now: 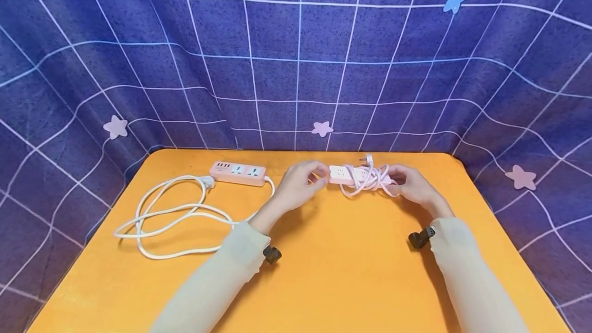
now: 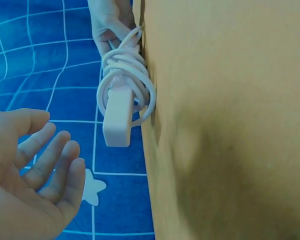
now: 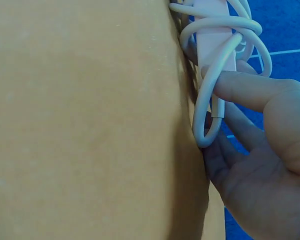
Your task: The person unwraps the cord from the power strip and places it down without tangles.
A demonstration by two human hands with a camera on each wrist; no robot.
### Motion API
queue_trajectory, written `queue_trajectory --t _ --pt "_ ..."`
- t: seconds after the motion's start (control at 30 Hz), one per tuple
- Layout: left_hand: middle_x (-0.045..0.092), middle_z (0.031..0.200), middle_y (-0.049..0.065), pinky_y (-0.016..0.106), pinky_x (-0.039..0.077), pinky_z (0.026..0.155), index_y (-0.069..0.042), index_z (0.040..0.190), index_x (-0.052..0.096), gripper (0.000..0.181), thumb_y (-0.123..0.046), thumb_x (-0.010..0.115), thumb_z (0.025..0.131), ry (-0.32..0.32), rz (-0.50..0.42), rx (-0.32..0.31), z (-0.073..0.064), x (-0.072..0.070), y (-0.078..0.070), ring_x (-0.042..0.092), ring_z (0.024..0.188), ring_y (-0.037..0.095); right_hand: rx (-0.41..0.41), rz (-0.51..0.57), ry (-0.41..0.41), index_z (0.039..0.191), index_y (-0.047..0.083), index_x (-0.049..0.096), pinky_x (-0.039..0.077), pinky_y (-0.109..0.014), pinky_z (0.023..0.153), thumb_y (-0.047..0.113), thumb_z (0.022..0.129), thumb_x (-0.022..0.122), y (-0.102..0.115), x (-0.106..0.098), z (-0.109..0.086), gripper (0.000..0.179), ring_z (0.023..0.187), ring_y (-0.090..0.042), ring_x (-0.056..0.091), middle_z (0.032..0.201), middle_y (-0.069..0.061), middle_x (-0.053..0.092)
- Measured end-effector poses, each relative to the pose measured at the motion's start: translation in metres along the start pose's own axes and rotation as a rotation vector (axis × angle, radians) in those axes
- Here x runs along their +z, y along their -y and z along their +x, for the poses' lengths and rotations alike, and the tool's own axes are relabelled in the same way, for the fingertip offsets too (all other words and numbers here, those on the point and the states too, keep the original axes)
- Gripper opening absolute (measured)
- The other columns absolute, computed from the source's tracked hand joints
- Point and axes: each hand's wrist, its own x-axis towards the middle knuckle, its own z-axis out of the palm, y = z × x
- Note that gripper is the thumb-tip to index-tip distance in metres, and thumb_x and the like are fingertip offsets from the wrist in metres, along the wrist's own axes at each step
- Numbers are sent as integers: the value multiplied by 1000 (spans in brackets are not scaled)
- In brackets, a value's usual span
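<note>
A pink power strip (image 1: pixel 339 174) wrapped in its own pale cord (image 1: pixel 368 179) is at the back of the table, right of the middle. My right hand (image 1: pixel 413 185) holds its right end, thumb and fingers around the strip and a loop of cord in the right wrist view. The left hand (image 1: pixel 296 185) is beside the strip's other end, its fingers loosely bent and holding nothing; the left wrist view shows a gap between these fingers (image 2: pixel 65 170) and the strip's end (image 2: pixel 117 122). The strip's plug (image 1: pixel 369 160) sticks up behind the coils.
Another pink power strip (image 1: pixel 238 173) lies at the back left, its white cord (image 1: pixel 185 212) spread in loose loops and its plug (image 1: pixel 208 182) beside its left end. The orange table (image 1: pixel 351 271) ends at a blue curtain (image 1: pixel 277 81) with stars and grid lines.
</note>
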Motion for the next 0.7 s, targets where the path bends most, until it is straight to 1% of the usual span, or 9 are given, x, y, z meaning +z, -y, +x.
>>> queue_trajectory --t 0.07,0.2,0.27,0.3,0.37,0.43,0.6,0.7 --pt "77 112 3 29 58 86 -10 120 74 20 -14 71 100 -1 6 -2 0 3 1 71 97 16 14 3 13 133 -7 64 50 -16 93 -6 94 73 0 0 1 40 113 -25 66 127 -27 69" --pt "77 112 -1 29 58 85 -13 118 74 19 -16 72 100 2 16 -13 0 7 4 71 95 15 36 46 29 133 -7 63 50 -15 92 -7 93 72 0 -2 1 41 112 -22 65 129 -28 68" --pt "77 112 -2 29 58 85 -14 118 74 18 -17 72 100 2 18 -20 0 8 4 71 94 15 42 79 31 131 -7 64 52 -17 91 -8 92 72 1 -2 1 40 115 -22 64 135 -26 64" --pt "77 113 -2 28 57 85 -14 118 74 18 -18 72 100 2 20 -25 0 8 4 71 94 14 47 100 34 131 -6 64 53 -18 89 -9 92 71 1 -3 1 39 115 -23 64 137 -25 62" --pt "77 113 -2 29 57 86 -15 118 74 18 -19 73 100 -1 23 -25 1 9 4 71 94 14 50 123 38 129 -5 66 54 -19 90 -9 92 71 2 -4 0 37 120 -27 62 143 -23 58" --pt "77 113 -2 29 57 86 -15 118 74 18 -19 73 100 -6 34 -21 2 9 3 70 94 13 67 155 44 129 -6 65 54 -19 90 -8 93 71 4 -4 -1 36 121 -25 61 148 -22 53" --pt "78 110 -2 29 57 85 -16 119 75 19 -19 72 100 -6 65 -10 10 10 -1 70 92 13 114 207 29 132 -8 63 55 -19 86 -5 93 73 4 -1 -2 41 110 -13 63 144 -24 54" --pt "78 107 0 29 56 83 -15 118 75 19 -17 72 99 -3 74 -3 13 10 -3 69 90 13 132 235 26 132 -7 63 56 -21 87 -3 93 75 3 2 0 40 110 -13 63 139 -23 57"
